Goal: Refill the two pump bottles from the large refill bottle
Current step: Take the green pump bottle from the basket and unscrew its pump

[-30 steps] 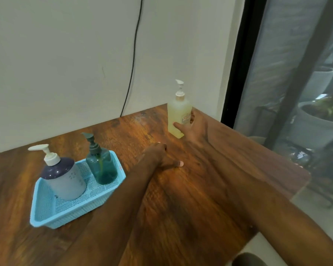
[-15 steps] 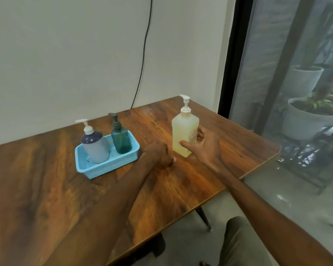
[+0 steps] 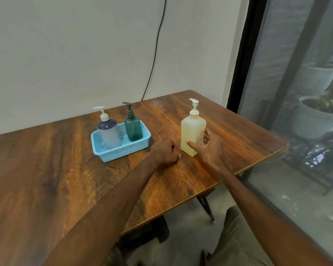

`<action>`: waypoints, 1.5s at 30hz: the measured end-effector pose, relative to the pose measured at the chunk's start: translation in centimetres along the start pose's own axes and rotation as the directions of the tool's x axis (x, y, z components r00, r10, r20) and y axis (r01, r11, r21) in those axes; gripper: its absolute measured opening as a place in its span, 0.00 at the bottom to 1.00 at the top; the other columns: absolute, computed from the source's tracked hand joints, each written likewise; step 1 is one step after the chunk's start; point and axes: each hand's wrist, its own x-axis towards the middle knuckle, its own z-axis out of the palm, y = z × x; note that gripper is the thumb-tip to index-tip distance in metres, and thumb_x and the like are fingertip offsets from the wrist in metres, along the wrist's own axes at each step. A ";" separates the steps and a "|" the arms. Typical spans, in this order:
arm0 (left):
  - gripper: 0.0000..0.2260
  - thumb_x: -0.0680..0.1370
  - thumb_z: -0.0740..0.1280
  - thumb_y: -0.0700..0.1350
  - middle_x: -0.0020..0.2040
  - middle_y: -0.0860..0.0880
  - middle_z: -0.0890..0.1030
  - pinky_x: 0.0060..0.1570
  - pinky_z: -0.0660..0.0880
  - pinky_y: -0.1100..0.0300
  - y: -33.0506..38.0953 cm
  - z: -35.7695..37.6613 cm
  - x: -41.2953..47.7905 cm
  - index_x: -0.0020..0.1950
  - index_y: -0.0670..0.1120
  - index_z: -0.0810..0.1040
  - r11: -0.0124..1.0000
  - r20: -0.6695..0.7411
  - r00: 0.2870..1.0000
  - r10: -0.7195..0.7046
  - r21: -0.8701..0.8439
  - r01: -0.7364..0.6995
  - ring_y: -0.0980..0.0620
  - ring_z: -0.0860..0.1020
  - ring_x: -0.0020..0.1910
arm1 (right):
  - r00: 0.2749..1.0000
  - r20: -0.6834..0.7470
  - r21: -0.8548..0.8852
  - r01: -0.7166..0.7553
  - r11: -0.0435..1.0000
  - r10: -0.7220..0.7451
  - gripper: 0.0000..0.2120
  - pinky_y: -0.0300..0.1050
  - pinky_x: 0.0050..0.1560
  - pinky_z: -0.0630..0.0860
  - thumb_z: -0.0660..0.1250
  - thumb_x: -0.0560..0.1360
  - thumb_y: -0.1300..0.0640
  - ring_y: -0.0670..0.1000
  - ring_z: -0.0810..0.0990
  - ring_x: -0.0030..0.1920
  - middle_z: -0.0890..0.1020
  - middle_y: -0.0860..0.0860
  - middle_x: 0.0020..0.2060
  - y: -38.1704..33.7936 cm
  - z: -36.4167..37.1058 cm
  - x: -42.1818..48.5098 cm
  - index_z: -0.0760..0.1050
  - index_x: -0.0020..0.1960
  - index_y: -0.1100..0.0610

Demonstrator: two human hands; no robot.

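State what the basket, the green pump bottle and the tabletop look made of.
Basket: light blue plastic, matte, walls perforated in a moulded grid.
Green pump bottle: probably translucent plastic; light passes through, though glass cannot be ruled out.
Tabletop: wood or wood-look laminate, semi-gloss, streaky brown grain.

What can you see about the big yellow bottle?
The bottle is tall, squarish, cloudy plastic, holding pale yellow liquid. A white pump sits on top; a small label is on its side. It stands upright on the table, right of the basket. The right hand grips its lower part, thumb in front.
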 end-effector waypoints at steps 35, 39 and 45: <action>0.16 0.82 0.69 0.47 0.66 0.45 0.82 0.69 0.72 0.47 -11.8 -1.4 -9.0 0.68 0.45 0.78 0.994 -0.596 0.802 -0.046 -0.109 -0.024 0.44 0.78 0.65 | 0.955 0.279 -0.004 0.102 0.995 -0.097 0.41 0.47 0.70 0.68 0.75 0.73 0.45 0.54 0.71 0.72 0.69 0.52 0.74 -13.7 16.5 1.4 0.58 0.77 0.52; 0.14 0.84 0.65 0.45 0.67 0.45 0.82 0.70 0.70 0.49 -12.4 -1.0 -8.1 0.69 0.46 0.76 0.996 -0.564 0.825 -0.022 -0.084 -0.031 0.44 0.79 0.65 | 0.962 0.271 -0.056 0.035 0.998 -0.018 0.44 0.47 0.69 0.68 0.78 0.70 0.44 0.56 0.71 0.72 0.71 0.55 0.73 -13.8 19.3 4.5 0.60 0.77 0.55; 0.11 0.83 0.66 0.44 0.63 0.45 0.83 0.68 0.71 0.50 -12.6 -1.0 -7.5 0.65 0.46 0.78 0.991 -0.580 0.813 -0.050 -0.132 -0.033 0.45 0.81 0.62 | 0.972 0.220 -0.010 0.092 0.996 -0.087 0.26 0.41 0.58 0.75 0.78 0.70 0.45 0.51 0.80 0.57 0.81 0.49 0.59 -12.6 20.5 5.8 0.73 0.62 0.51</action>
